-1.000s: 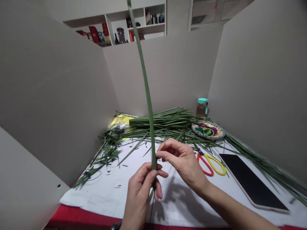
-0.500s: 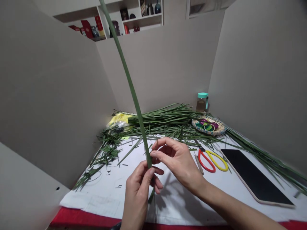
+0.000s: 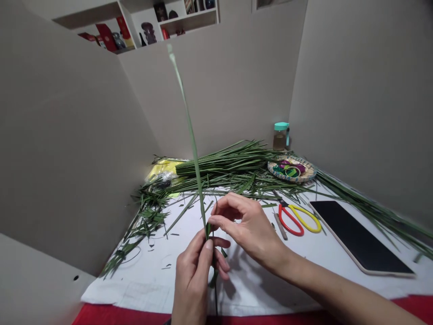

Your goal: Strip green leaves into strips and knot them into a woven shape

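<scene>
My left hand (image 3: 193, 275) grips a long, narrow green leaf strip (image 3: 191, 135) low down, and the strip rises from it to a thin tip near the top of the view. My right hand (image 3: 246, 228) is just above and to the right, its curved fingertips at or right beside the strip. That hand's fingers are apart, and I see nothing held in them. Behind the hands, a large bundle of similar green leaves (image 3: 223, 164) lies across the back of the table.
Cut leaf scraps (image 3: 149, 216) lie at the left. Red-and-yellow-handled scissors (image 3: 293, 221), a small metal tool (image 3: 280, 226) and a black tablet (image 3: 358, 237) are at the right. A woven dish (image 3: 291, 169), lidded jar (image 3: 280, 136) and yellow bag (image 3: 164, 170) stand behind. Walls enclose three sides.
The strip's upper end has swung upright, and its tip now shows inside the view. The background has shifted up and left as my head moved. Both hands stay at the strip.
</scene>
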The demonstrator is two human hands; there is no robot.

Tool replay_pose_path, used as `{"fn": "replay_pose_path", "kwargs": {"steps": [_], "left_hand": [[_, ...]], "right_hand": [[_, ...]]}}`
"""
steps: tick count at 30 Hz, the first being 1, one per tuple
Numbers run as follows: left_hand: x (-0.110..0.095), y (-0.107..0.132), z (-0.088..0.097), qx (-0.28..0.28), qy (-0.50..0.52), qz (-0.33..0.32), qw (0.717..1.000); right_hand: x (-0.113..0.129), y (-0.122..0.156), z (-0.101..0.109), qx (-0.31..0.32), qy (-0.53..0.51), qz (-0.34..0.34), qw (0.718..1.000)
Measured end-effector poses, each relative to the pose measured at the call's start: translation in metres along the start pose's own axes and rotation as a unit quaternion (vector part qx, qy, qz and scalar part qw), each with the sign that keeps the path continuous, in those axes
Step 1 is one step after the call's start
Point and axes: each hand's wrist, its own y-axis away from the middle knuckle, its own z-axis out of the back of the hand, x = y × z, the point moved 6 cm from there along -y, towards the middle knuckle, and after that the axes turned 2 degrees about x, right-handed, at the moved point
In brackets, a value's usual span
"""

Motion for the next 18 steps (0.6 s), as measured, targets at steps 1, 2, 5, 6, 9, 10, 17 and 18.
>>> {"fn": "replay_pose_path", "kwargs": {"steps": [1, 2, 5, 6, 9, 10, 17, 18], "left_hand": [[0.0013, 0.0002, 0.0003, -0.002, 0.013, 0.002, 1.000], [0.0024, 0.0005, 0.0006, -0.005, 0.030, 0.004, 1.000], [0.0052, 0.0015, 0.0014, -0.010, 0.073, 0.008, 0.997], [0.0060, 0.0016, 0.0019, -0.011, 0.079, 0.009, 0.997], [0.0083, 0.0007, 0.0034, -0.007, 0.079, 0.007, 0.997], [0.0087, 0.0002, 0.0035, -0.003, 0.079, 0.006, 0.997], [0.0089, -0.0031, 0.0011, 0.020, 0.117, 0.012, 0.993], [0.0088, -0.0033, 0.0010, 0.019, 0.123, 0.013, 0.992]], "right_hand": [[-0.0003, -0.0004, -0.0003, 0.001, 0.002, 0.001, 1.000], [-0.0007, -0.0008, -0.0006, 0.003, 0.003, 0.001, 1.000], [-0.0016, -0.0014, -0.0018, 0.014, 0.002, -0.003, 1.000], [-0.0019, -0.0014, -0.0024, 0.018, 0.000, -0.005, 1.000], [-0.0033, -0.0013, -0.0041, 0.029, -0.006, -0.011, 0.999], [-0.0039, -0.0012, -0.0046, 0.032, -0.008, -0.014, 0.999], [-0.0056, 0.0002, -0.0070, 0.057, -0.028, -0.016, 0.998], [-0.0056, 0.0004, -0.0072, 0.060, -0.030, -0.015, 0.998]]}}
